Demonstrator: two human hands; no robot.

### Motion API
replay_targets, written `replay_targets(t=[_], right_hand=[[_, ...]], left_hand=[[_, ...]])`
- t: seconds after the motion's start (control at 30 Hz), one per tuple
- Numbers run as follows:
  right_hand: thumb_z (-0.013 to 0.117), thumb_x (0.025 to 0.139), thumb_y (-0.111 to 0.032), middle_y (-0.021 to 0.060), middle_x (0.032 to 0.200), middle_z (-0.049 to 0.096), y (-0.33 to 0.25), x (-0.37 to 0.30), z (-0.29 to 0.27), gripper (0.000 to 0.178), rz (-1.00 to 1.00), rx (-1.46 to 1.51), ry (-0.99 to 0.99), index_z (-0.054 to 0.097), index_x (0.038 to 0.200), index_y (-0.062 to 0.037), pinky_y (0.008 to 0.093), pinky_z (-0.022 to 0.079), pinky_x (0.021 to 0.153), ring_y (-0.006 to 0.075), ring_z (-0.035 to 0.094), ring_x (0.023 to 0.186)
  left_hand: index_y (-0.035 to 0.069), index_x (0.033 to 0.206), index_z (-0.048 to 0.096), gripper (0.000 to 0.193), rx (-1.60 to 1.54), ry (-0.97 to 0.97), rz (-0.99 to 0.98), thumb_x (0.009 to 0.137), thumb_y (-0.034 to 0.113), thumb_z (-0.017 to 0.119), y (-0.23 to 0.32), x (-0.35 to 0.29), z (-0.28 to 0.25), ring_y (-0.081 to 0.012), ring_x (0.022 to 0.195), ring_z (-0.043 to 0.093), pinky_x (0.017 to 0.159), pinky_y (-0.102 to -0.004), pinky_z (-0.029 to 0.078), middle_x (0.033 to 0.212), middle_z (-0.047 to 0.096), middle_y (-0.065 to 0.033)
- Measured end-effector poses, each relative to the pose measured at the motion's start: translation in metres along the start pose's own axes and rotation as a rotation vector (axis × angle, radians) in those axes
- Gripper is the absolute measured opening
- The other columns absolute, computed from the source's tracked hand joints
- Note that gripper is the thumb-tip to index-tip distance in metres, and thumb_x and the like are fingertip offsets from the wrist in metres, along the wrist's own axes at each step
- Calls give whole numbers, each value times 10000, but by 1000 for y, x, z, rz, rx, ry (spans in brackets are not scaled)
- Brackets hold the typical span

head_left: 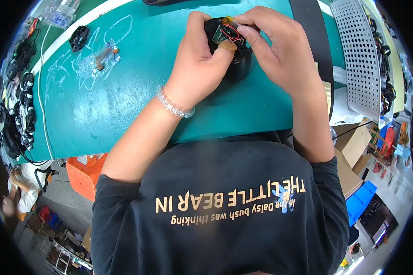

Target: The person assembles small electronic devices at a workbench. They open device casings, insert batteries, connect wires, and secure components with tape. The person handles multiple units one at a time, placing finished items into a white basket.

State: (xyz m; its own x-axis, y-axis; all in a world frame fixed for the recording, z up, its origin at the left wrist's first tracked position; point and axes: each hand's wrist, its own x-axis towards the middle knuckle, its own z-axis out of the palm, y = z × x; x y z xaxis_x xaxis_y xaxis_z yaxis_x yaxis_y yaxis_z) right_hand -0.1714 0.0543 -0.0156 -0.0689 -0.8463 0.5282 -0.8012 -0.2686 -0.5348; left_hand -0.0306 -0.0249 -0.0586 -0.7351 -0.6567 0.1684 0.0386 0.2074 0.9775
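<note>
Black rounded device [240,68], opened, with green circuit board [220,35] and red wires [231,32] exposed: held between both hands over the far part of the work surface. Left hand [199,62]: clamped around the device's left side, thumb across its near edge; bracelet of clear beads [175,105] at the wrist. Right hand [280,55]: thumb and forefinger close to each other at the device's upper right, beside the wires; whether they meet on anything cannot be told.

Surface: green tabletop [137,101], pale scrawled marks at left. Clear plastic bag [106,59] with small brown parts; small black bundle [79,38]; white cable [41,91]; heaped black cables [27,110] at the left edge. Right: perforated pale tray [360,50].

Room: orange stool [81,176], cardboard box [351,146], blue crate [360,201]; another person [30,195], lower left.
</note>
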Motion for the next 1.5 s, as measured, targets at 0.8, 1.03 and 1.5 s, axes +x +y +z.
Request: replay_targets(t=[0.8,1.03,1.5], right_hand=[[531,886,-48,17,654,503,5,3,15,88,434,498,-79,508,821,7,228,369,525,59,436,591],[529,891,-35,1,696,514,9,-8,28,51,557,650,-23,492,884,-1,186,385,556,37,466,621],[433,959,-286,102,703,473,-4,-4,19,319,339,419,-49,472,805,-9,305,404,620,165,444,649]], left_hand=[[79,1012,486,169,-419,-18,-323,854,111,535,-8,5,-11,-74,679,524,563,-198,408,862,567,-18],[71,1010,479,174,-365,-7,-329,853,119,538,-1,5,-9,-73,644,512,544,-201,396,843,564,-18],[24,1082,357,282,-236,54,90,861,49,530,2,-3,-6,-106,807,466,719,-254,441,903,483,-56]])
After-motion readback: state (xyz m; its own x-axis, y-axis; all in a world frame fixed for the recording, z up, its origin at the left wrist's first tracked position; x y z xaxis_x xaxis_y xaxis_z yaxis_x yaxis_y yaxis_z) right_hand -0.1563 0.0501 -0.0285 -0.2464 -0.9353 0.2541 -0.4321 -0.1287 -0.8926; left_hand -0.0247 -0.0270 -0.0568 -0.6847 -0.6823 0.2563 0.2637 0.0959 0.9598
